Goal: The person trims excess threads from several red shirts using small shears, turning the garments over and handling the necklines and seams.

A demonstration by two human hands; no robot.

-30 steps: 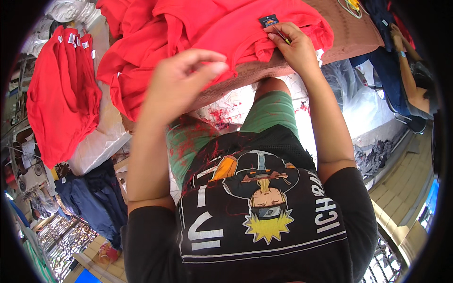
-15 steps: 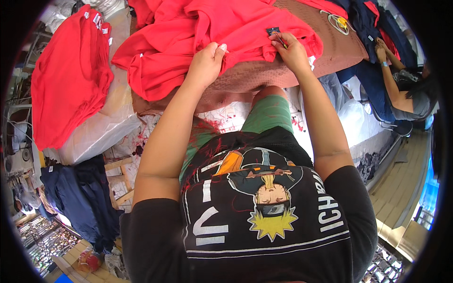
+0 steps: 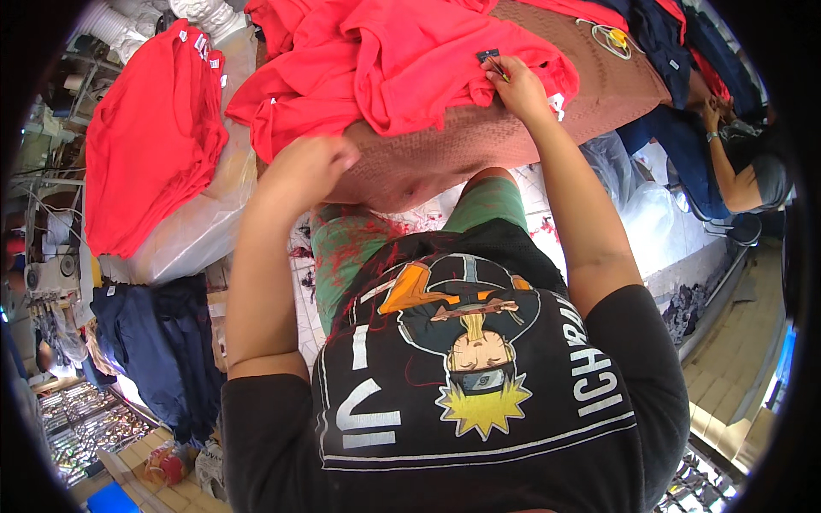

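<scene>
Red garment (image 3: 402,77) lies rumpled over the brown-covered table (image 3: 603,90) in front of me. My left hand (image 3: 315,162), blurred, hangs before the near edge with fingers curled inward; I cannot tell whether it holds anything. My right arm reaches farther forward, and my right hand (image 3: 521,89) pinches a small dark tool (image 3: 499,72) between thumb and fingers, just beside the dark label (image 3: 487,55).

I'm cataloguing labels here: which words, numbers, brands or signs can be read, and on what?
White lettering on the black shirt: large and legible, but I won't copy it.
Dark label near the right hand: too small to read.
White tags on the red garments at left: too small to read.
</scene>
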